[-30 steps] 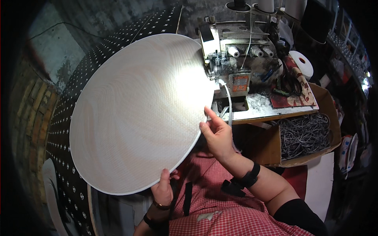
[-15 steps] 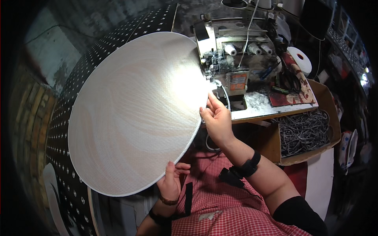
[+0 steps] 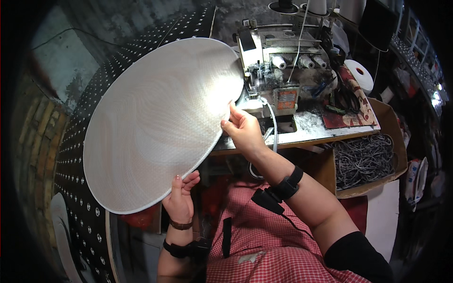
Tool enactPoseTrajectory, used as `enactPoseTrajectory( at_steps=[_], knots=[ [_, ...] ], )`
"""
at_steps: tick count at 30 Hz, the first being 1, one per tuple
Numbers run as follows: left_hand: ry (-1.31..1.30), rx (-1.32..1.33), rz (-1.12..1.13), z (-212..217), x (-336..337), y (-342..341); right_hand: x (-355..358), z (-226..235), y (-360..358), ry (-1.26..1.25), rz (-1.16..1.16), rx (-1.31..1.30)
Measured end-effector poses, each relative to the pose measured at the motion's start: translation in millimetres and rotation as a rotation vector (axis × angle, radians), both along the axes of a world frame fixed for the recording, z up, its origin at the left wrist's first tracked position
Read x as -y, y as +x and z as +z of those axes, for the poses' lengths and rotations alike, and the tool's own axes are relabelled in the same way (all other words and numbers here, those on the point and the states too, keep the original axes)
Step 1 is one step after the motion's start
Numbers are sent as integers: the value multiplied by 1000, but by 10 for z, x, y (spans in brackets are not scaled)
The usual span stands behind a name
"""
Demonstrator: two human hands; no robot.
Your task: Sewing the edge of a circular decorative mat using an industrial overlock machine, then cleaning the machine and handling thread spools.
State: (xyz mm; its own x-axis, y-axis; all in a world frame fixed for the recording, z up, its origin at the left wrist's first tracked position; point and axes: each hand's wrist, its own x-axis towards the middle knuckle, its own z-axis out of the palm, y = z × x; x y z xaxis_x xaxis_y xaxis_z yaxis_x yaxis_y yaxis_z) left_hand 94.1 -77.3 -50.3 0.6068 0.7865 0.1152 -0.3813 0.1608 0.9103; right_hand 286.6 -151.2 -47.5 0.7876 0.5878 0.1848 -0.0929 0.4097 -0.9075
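Note:
A large oval, pale beige-white mat [image 3: 155, 122] with a swirling pattern and a white bound edge spreads across the left and middle. Its right edge comes close to the needle area of an overlock sewing machine [image 3: 283, 61], where a lamp lights it brightly. My right hand [image 3: 243, 132] pinches the mat's right edge between thumb and fingers, just left of the machine. At the near edge, my left hand [image 3: 180, 200] holds the rim with its thumb at the upper face; some fingers are partly hidden. White cord [image 3: 273, 125] runs down beside the machine's front.
Right of the machine lie dark-handled scissors [image 3: 349, 99] on a red patterned sheet and a white roll [image 3: 359, 75]. A cardboard box [image 3: 370, 188] of grey cord trimmings stands below the table's right edge. A black studded surface [image 3: 87, 207] extends along the left.
The mat's near side has swung up and away from me, and its right edge has drawn left from the machine. Both hands have moved left with it, still gripping the rim.

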Motion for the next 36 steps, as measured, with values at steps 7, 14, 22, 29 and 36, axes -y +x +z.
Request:
enactPoseTrajectory(
  at_steps=[7, 14, 22, 29, 36],
  knots=[
    [2, -1, 131, -15, -260, -446, -68, 78, -326, 58, 199, 7],
    [-135, -67, 61, 3, -211, -813, 689, 33, -139, -233, 55, 29],
    [187, -511, -1018, 838, -26, -614, 2037, -301, 1228, -1142, -1022, 1098],
    [1385, -468, -662, 1395, -411, 937, 2249, -426, 1307, -1465, -927, 1077],
    [2113, -519, -446, 1051, -690, 2078, 1557, -289, 760, -703, -687, 556]
  ],
)
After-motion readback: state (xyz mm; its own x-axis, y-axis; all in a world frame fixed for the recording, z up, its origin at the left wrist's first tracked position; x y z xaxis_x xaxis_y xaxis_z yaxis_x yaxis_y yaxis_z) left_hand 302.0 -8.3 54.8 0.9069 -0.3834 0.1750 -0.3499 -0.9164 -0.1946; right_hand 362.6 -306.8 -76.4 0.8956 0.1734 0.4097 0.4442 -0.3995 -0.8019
